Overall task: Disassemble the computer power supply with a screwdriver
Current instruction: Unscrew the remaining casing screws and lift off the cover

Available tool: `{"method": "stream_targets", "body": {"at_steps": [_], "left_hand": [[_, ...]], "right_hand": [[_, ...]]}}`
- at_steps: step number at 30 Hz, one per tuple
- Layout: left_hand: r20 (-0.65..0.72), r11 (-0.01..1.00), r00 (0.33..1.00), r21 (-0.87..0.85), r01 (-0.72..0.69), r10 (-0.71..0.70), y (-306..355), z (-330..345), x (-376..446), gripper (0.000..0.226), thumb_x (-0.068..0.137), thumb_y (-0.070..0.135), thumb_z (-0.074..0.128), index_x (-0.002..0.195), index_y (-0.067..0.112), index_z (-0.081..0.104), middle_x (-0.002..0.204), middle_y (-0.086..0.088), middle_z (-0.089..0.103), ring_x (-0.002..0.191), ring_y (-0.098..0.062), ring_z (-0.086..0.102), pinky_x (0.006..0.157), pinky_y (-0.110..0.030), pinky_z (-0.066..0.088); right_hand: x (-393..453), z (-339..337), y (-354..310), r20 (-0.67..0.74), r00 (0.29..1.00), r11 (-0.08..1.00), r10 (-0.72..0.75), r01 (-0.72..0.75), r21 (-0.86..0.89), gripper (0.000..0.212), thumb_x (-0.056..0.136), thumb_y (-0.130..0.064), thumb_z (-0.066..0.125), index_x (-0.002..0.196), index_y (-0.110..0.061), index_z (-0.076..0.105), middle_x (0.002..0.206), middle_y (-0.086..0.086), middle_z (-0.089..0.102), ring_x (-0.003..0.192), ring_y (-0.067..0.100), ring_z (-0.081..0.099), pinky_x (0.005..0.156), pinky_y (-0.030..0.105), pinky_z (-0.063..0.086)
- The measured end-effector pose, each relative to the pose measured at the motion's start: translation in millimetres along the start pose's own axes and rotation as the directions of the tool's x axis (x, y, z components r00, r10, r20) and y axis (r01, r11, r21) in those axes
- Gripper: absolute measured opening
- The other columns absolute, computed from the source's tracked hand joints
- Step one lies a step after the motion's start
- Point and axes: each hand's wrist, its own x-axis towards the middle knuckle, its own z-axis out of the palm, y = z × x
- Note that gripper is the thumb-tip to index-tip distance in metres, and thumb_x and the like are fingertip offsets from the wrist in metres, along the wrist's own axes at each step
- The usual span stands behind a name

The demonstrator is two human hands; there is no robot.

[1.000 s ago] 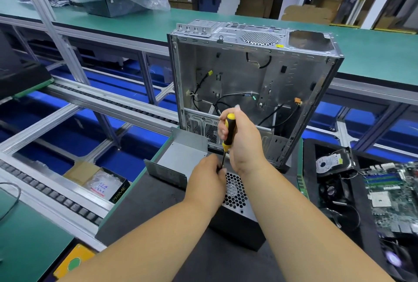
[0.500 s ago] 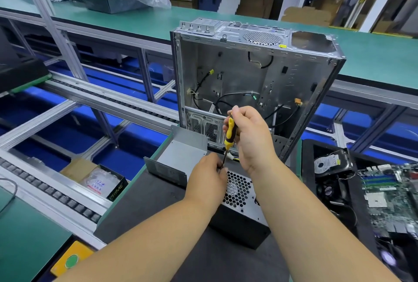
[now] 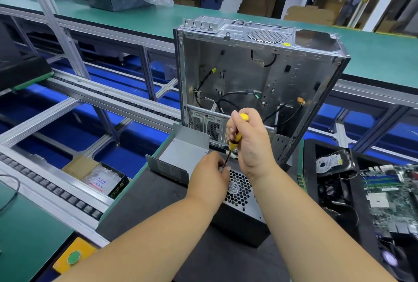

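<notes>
Head cam looking down at my two hands over the black metal power supply box with the honeycomb fan grille (image 3: 239, 193), which sits on the dark mat of the worktop (image 3: 144, 209) right in front of me. My right hand (image 3: 251, 143) has its grip wrapped around the yellow-and-black handled screwdriver (image 3: 235, 140), held nearly upright with the yellow cap poking out above my fingers and the thin shaft pointing down at the far top edge of the box. My left hand (image 3: 210, 175) sits just beside it, lower and to the left, with its grip narrowed to a pinch right where the shaft meets the box. Can't make out the tip itself or the screw, my fingers cover that spot. So the box is directly under both hands, fan grille showing just right of my left knuckles.

Behind the box, touching or very near its far-left side, lies a grey bent sheet-metal cover (image 3: 181, 152). Past that stands an open silver computer case (image 3: 260, 73), upright, with loose black cables hanging inside. Off to my right, a black tray (image 3: 309, 152) holds a hard drive (image 3: 332, 161) and a green motherboard (image 3: 393, 193). Left of the mat there's a roller conveyor (image 3: 56, 189) and a yellow box with a green button (image 3: 73, 256).
</notes>
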Motion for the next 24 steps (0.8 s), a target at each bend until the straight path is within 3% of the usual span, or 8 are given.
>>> {"method": "stream_targets", "body": {"at_steps": [7, 11, 16, 21, 24], "left_hand": [[-0.009, 1.000, 1.000, 0.001, 0.001, -0.001, -2.0, 1.9, 0.5, 0.023, 0.092, 0.031, 0.064, 0.084, 0.030, 0.042, 0.079, 0.015, 0.043, 0.069, -0.003, 0.045, 0.056, -0.017, 0.029], [-0.010, 1.000, 1.000, 0.002, 0.018, -0.018, -1.8, 2.5, 0.4, 0.022, 0.092, 0.032, 0.064, 0.085, 0.030, 0.043, 0.079, 0.017, 0.042, 0.072, -0.008, 0.046, 0.060, -0.026, 0.033], [-0.004, 1.000, 1.000, -0.005, 0.028, -0.029, -1.8, 3.5, 0.9, 0.021, 0.093, 0.032, 0.063, 0.085, 0.030, 0.043, 0.080, 0.018, 0.041, 0.076, -0.011, 0.045, 0.066, -0.027, 0.034], [-0.008, 1.000, 1.000, -0.014, -0.001, 0.000, -2.4, 2.3, 0.2, 0.021, 0.092, 0.030, 0.062, 0.085, 0.030, 0.043, 0.079, 0.018, 0.041, 0.074, -0.009, 0.043, 0.065, -0.028, 0.032], [-0.004, 1.000, 1.000, -0.017, 0.011, -0.011, -0.9, 1.4, 1.1, 0.022, 0.092, 0.031, 0.062, 0.084, 0.030, 0.042, 0.079, 0.016, 0.042, 0.074, -0.011, 0.045, 0.065, -0.029, 0.033]], "right_hand": [[-5.3, -4.8, -5.6, -0.043, 0.999, 0.997, 0.014, -0.017, -0.077, 0.014, 0.094, -0.027, 0.063, 0.087, -0.017, 0.058, 0.085, -0.002, 0.065, 0.076, 0.013, 0.061, 0.064, 0.028, 0.045], [-3.6, -2.6, -6.3, -0.031, 0.999, 0.995, 0.041, -0.043, -0.091, 0.012, 0.097, -0.022, 0.060, 0.089, -0.017, 0.066, 0.082, -0.001, 0.065, 0.080, 0.015, 0.062, 0.073, 0.031, 0.047], [0.4, -1.1, -3.6, 0.040, 0.998, 0.999, 0.046, -0.045, -0.030, 0.027, 0.091, -0.030, 0.052, 0.089, -0.021, 0.077, 0.077, 0.000, 0.063, 0.075, 0.016, 0.057, 0.078, 0.034, 0.046], [3.1, -3.8, 0.2, 0.118, 0.993, 0.989, 0.027, -0.044, 0.143, 0.036, 0.096, -0.028, 0.041, 0.103, -0.008, 0.070, 0.067, -0.001, 0.049, 0.062, 0.013, 0.042, 0.061, 0.022, 0.038], [4.0, -2.2, -0.6, 0.089, 0.995, 0.989, 0.040, -0.052, 0.136, 0.018, 0.093, -0.028, 0.047, 0.098, -0.012, 0.054, 0.066, -0.003, 0.051, 0.059, 0.011, 0.043, 0.058, 0.021, 0.039]]}}
